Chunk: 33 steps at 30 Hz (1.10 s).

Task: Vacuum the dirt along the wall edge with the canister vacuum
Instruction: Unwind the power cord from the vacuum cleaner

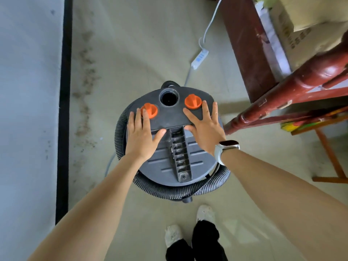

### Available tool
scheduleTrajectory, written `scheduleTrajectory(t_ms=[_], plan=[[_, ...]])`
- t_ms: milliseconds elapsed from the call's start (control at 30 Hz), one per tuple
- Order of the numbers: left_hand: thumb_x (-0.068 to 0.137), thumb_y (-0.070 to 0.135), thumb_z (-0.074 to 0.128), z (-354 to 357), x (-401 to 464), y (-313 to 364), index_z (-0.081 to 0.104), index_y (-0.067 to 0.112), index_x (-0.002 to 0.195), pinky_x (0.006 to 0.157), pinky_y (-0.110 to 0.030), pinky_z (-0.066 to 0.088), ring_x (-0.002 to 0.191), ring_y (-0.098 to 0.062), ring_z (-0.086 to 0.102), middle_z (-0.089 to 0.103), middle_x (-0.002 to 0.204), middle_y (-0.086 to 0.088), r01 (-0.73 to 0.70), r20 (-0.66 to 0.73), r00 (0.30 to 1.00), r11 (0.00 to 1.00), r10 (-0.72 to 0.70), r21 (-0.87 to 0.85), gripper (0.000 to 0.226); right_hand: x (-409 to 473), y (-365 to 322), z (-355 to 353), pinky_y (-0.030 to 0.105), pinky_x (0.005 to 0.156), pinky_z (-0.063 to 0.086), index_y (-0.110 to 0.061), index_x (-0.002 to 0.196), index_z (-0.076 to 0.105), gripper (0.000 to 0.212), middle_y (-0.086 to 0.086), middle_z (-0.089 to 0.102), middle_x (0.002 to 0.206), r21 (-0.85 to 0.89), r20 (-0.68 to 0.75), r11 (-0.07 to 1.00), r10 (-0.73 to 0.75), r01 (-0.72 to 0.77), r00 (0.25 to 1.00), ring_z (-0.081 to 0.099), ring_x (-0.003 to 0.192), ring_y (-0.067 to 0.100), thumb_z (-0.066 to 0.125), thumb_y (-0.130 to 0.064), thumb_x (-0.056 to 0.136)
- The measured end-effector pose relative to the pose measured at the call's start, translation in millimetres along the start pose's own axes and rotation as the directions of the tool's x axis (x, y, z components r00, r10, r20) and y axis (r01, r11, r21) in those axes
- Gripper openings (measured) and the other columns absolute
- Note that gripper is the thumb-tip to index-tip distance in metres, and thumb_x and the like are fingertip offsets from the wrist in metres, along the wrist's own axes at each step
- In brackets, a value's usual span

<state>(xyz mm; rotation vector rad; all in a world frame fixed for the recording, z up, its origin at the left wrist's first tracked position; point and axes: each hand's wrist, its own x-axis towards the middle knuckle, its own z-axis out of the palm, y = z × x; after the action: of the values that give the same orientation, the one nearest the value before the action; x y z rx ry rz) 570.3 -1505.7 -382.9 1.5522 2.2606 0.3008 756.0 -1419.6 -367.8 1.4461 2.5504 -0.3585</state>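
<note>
Beige floor [150, 34] seen from above, two white shoes [205, 213] nearest, grey canister vacuum [175, 157] ringed by its ribbed hose [169, 191], left hand [141, 136] and right hand [205, 127] flat on its lid with fingers spread, orange knobs [192, 101] beyond the fingertips, dirt [86, 87] trailing along the black skirting [65, 91] at left, white power strip [200, 58] farther off.

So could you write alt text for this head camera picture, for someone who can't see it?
Seen from above, a person's left hand and right hand rest flat, fingers spread, on the grey lid of a canister vacuum with two orange knobs. A black hose coils round it, and a trail of dirt runs along the wall edge on the left.
</note>
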Motion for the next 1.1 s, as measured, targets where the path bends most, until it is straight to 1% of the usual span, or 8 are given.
scheduleTrajectory(t_ms=[133,267,400,433,567,733,967,1100], plan=[[0.093,0.052,0.041,-13,53,-6,-0.001,0.002,0.149,0.118,-0.04,-0.001,0.145,-0.032,-0.008,-0.001,0.158,-0.016,-0.017,0.013,1.0,1.0,0.017,0.011,0.087,46,0,-12,0.048,0.107,0.034,-0.042,0.149,0.004,0.057,0.017,-0.005,0.158,0.027,-0.023,0.999,0.03,-0.029,0.999,-0.011,0.141,0.049,0.025,-0.052,0.097],[0.092,0.052,0.041,-24,103,-10,0.001,0.001,0.149,0.118,-0.04,0.001,0.145,-0.033,-0.006,0.001,0.158,-0.016,-0.027,0.027,0.999,0.999,0.026,0.034,0.087,95,5,-22,0.05,0.114,0.022,-0.038,0.15,-0.007,0.058,0.021,-0.008,0.157,-0.079,0.023,0.997,-0.012,0.014,1.0,-0.012,0.14,0.051,0.017,-0.051,0.099],[0.091,0.051,0.044,-34,146,-17,0.004,0.0,0.149,0.117,-0.042,0.004,0.145,-0.035,-0.001,0.006,0.157,-0.018,-0.037,0.002,0.999,0.998,0.037,0.046,0.087,139,4,-36,0.05,0.115,0.016,-0.038,0.15,-0.006,0.058,0.024,-0.01,0.156,-0.061,0.018,0.998,-0.001,0.002,1.0,-0.013,0.139,0.051,0.019,-0.051,0.099],[0.091,0.051,0.045,-36,159,-18,0.005,0.0,0.149,0.117,-0.042,0.004,0.144,-0.036,-0.001,0.006,0.157,-0.018,-0.033,-0.005,0.999,0.998,0.034,0.049,0.086,153,2,-41,0.05,0.114,0.018,-0.038,0.15,-0.004,0.058,0.023,-0.01,0.156,-0.045,0.013,0.999,0.001,0.0,1.0,-0.012,0.14,0.051,0.02,-0.051,0.099],[0.092,0.05,0.043,-51,205,-29,0.002,0.003,0.15,0.117,-0.039,0.0,0.145,-0.033,-0.006,0.002,0.158,-0.016,0.006,0.006,1.0,1.0,-0.006,0.017,0.085,204,-3,-61,0.047,0.104,0.039,-0.04,0.15,0.003,0.059,0.013,-0.007,0.159,0.058,-0.01,0.998,0.008,-0.007,1.0,-0.011,0.142,0.046,0.028,-0.051,0.098],[0.092,0.049,0.044,-66,248,-48,0.005,0.001,0.149,0.117,-0.041,0.003,0.144,-0.035,-0.002,0.005,0.157,-0.018,-0.004,-0.011,1.0,1.0,0.004,0.018,0.084,256,-12,-71,0.045,0.097,0.046,-0.044,0.149,0.005,0.057,0.01,-0.003,0.16,0.057,-0.039,0.998,0.002,0.0,0.999,-0.01,0.144,0.04,0.028,-0.052,0.097],[0.093,0.042,0.049,-93,320,-77,0.008,-0.001,0.149,0.116,-0.042,0.002,0.144,-0.038,-0.001,0.007,0.156,-0.021,-0.057,-0.005,0.998,0.998,0.058,0.019,0.082,322,-34,-84,0.046,0.106,0.037,-0.045,0.148,0.009,0.055,0.007,0.001,0.16,0.065,-0.078,0.997,0.057,-0.052,0.995,-0.006,0.145,0.036,0.025,-0.055,0.097],[0.094,0.043,0.046,-102,353,-88,0.005,0.0,0.149,0.117,-0.041,0.001,0.144,-0.036,-0.004,0.004,0.157,-0.019,-0.069,0.004,0.998,0.997,0.069,0.031,0.081,352,-42,-88,0.045,0.107,0.035,-0.045,0.148,0.007,0.056,0.007,0.0,0.16,0.062,-0.075,0.994,0.096,-0.091,0.993,-0.007,0.145,0.036,0.024,-0.055,0.097]])
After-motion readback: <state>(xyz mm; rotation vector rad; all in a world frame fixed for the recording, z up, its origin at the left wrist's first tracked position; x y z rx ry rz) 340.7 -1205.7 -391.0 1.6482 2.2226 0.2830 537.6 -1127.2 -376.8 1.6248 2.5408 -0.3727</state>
